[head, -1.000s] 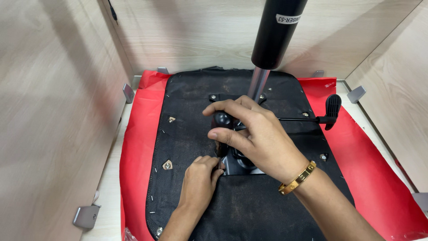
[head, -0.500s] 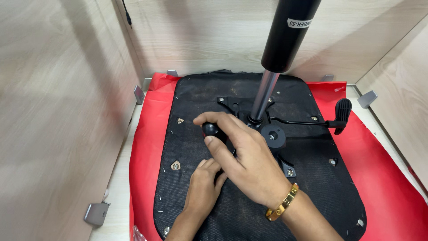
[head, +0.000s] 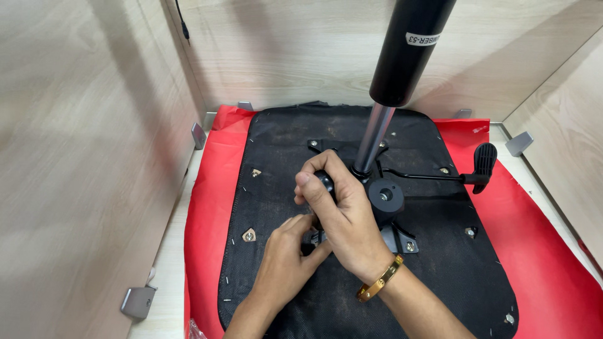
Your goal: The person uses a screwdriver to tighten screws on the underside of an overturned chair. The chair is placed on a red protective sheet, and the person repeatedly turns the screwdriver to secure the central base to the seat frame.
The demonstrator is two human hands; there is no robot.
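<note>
An upturned chair seat [head: 301, 150], covered in black fabric, lies on a red sheet [head: 213, 188]. A black metal mechanism plate [head: 392, 235] is on its underside, with a gas lift cylinder [head: 402, 56] standing upright from it. My right hand [head: 342, 210] is wrapped around a black tool handle [head: 325, 181], held upright over the plate's near left corner. My left hand [head: 286, 257] pinches at the base of the tool with its fingertips; what it pinches is hidden. A black lever [head: 483, 160] sticks out to the right.
Pale wooden walls close in on the left, back and right, joined by small metal corner brackets [head: 139, 301]. Small metal screw inserts [head: 249, 235] dot the seat's underside. A gold bracelet [head: 380, 282] is on my right wrist.
My right hand shifted left off the mechanism's middle and now grips the tool handle upright at the plate's left corner. My left hand rose to meet it. The view moved closer.
</note>
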